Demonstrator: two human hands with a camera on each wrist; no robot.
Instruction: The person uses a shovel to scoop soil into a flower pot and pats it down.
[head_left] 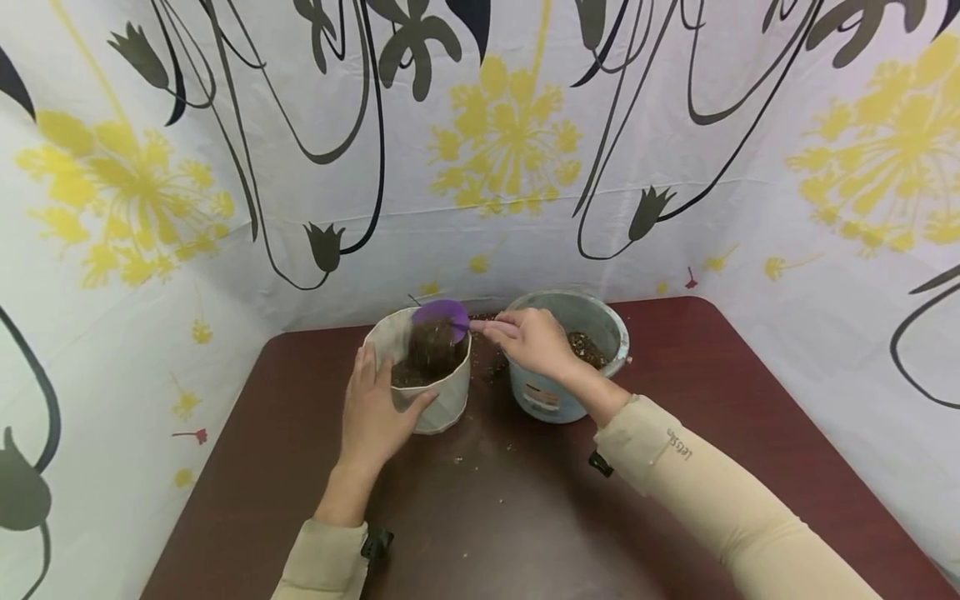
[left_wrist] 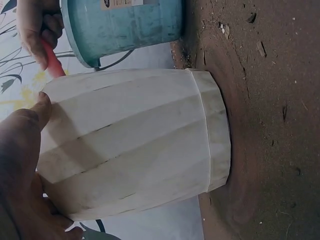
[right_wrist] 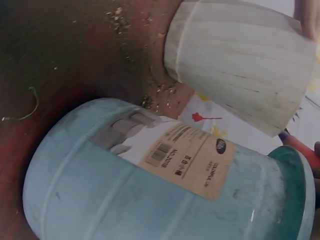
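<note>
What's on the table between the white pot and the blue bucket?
Loose soil bits lie between the white pot and the blue bucket; the head view shows them.

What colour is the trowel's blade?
Purple: the trowel's blade shows best in the head view.

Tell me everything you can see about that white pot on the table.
The white pot looks like plastic, its dirt-smudged wall made of slanting facets above a narrower band at the foot. It stands upright on the dark red table, left of the blue bucket in the head view. Dark soil lies inside, and more drops from a purple scoop tipped at its mouth. The person's left grip holds its near left side.
</note>
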